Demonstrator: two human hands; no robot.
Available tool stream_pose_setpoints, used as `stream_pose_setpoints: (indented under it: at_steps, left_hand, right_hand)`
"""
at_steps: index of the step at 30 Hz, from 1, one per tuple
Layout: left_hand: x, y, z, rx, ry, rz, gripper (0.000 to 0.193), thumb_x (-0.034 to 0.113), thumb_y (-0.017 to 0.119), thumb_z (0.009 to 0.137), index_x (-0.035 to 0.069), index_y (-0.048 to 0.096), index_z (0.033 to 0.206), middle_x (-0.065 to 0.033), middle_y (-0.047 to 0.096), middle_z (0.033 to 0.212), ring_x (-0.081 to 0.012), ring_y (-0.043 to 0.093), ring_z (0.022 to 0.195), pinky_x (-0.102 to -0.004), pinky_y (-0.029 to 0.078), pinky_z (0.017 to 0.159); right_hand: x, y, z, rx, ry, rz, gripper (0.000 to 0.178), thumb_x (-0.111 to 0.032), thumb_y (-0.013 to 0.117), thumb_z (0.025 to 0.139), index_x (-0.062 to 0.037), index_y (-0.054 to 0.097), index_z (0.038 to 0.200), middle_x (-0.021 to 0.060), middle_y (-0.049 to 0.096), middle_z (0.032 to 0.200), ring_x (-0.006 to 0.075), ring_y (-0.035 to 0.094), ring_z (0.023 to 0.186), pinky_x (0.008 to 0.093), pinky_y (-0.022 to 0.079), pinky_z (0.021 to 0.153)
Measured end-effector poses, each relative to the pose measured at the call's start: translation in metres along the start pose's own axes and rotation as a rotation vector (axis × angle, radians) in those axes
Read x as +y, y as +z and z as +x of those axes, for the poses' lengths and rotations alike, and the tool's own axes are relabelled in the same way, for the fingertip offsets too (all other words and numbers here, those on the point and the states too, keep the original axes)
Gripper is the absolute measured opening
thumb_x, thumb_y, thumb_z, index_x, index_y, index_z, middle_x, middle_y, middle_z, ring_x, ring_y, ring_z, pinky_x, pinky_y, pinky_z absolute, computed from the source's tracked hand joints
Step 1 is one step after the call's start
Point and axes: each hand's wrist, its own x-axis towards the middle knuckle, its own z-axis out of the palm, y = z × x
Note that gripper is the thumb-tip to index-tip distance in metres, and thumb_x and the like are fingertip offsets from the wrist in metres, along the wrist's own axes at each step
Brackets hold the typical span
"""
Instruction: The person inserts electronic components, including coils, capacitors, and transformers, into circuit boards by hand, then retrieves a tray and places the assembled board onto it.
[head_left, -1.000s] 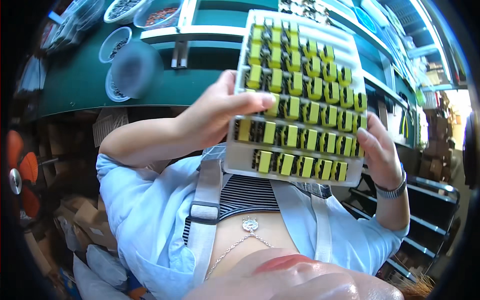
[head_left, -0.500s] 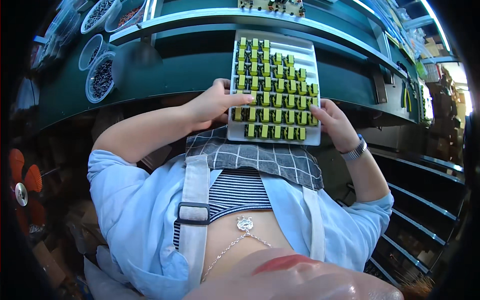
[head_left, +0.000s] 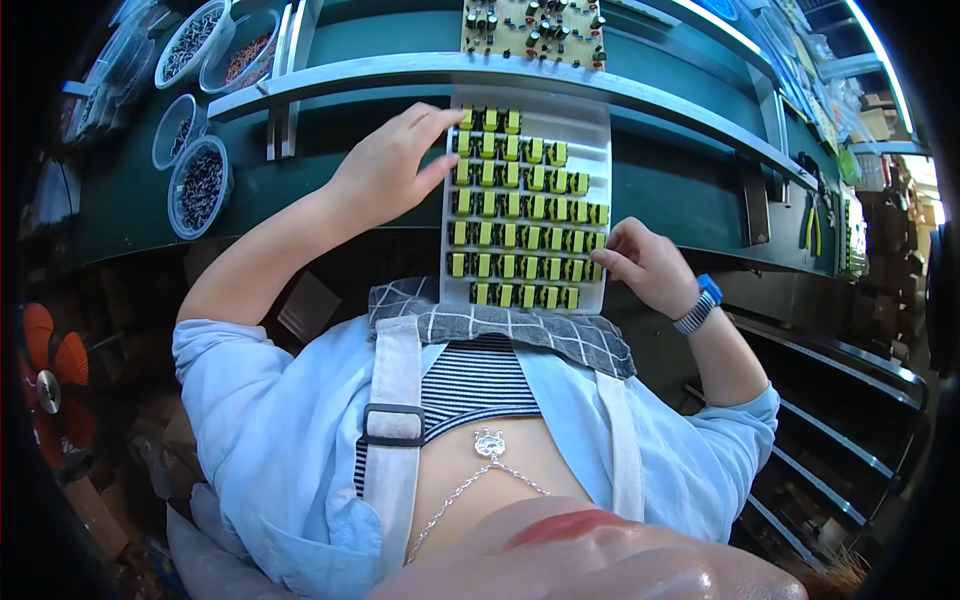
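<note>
A white plastic tray lies in front of me, its far end under the metal rail and its near end against my checked apron. Rows of small yellow-and-black transformers fill most of it. My left hand is at the tray's far left corner, thumb and fingers apart; the fingertips touch or nearly touch the end transformers of the far rows. At the right edge, my right hand has its fingers curled on the tray's side, the thumb beside the end of a row.
A metal rail crosses the green bench. Beyond it sits a circuit board with components. Tubs of small parts stand at left. Yellow-handled pliers hang at right, above dark shelving. An orange fan is lower left.
The tray has shifted slightly left and nearer my body. My left hand has let go of its left side and moved up to the far corner. My right hand stays at the right edge.
</note>
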Motion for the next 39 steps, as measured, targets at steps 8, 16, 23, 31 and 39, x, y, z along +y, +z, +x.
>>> stream_pose_setpoints:
  at_steps: [8,16,23,31,39]
  left_hand:
    - [-0.022,0.004,0.018,0.258,0.295,0.137,0.026,0.006,0.058,0.083,0.001,0.061,0.108,-0.0118,0.061,0.104,-0.0287,0.059,0.098,-0.0362,0.049,0.087]
    - [-0.017,-0.011,0.025,0.112,0.24,0.061,0.021,0.004,0.061,0.08,0.001,0.062,0.101,-0.0112,0.062,0.098,-0.0288,0.059,0.096,-0.0363,0.049,0.084]
    - [-0.023,-0.006,0.022,0.126,0.278,0.039,0.016,0.004,0.061,0.081,0.002,0.061,0.097,-0.0107,0.062,0.096,-0.0286,0.059,0.095,-0.0364,0.049,0.082]
    - [-0.024,-0.008,0.022,0.133,0.27,0.033,0.014,0.004,0.06,0.082,0.003,0.06,0.097,-0.0101,0.062,0.095,-0.0283,0.06,0.093,-0.0363,0.049,0.081]
    - [-0.023,-0.011,0.019,0.134,0.289,0.069,0.014,0.003,0.06,0.083,0.002,0.06,0.097,-0.0099,0.062,0.095,-0.0277,0.06,0.093,-0.0358,0.05,0.08]
  right_hand:
    - [-0.07,0.002,0.097,0.353,-0.77,-0.336,0.019,-0.011,0.062,0.085,-0.0066,0.061,0.103,0.0106,0.062,0.095,0.0287,0.062,0.081,0.0352,0.051,0.072]
    - [-0.082,-0.001,0.126,0.172,-0.686,-0.365,0.028,-0.011,0.067,0.08,-0.007,0.062,0.107,0.0103,0.063,0.093,0.0267,0.064,0.085,0.0337,0.052,0.076]
    - [-0.066,-0.064,0.108,0.437,-0.923,-0.097,0.027,-0.007,0.069,0.08,-0.0041,0.063,0.106,0.0096,0.066,0.103,0.0178,0.064,0.093,0.0296,0.053,0.083]
    - [-0.046,-0.079,0.108,0.537,-0.8,-0.055,0.029,-0.017,0.067,0.086,-0.008,0.061,0.113,0.0071,0.066,0.104,0.0191,0.065,0.094,0.0289,0.053,0.084]
    - [-0.057,-0.086,0.112,0.521,-0.837,-0.135,0.029,-0.016,0.066,0.087,-0.0082,0.06,0.114,0.0077,0.066,0.104,0.0187,0.065,0.095,0.03,0.053,0.08]
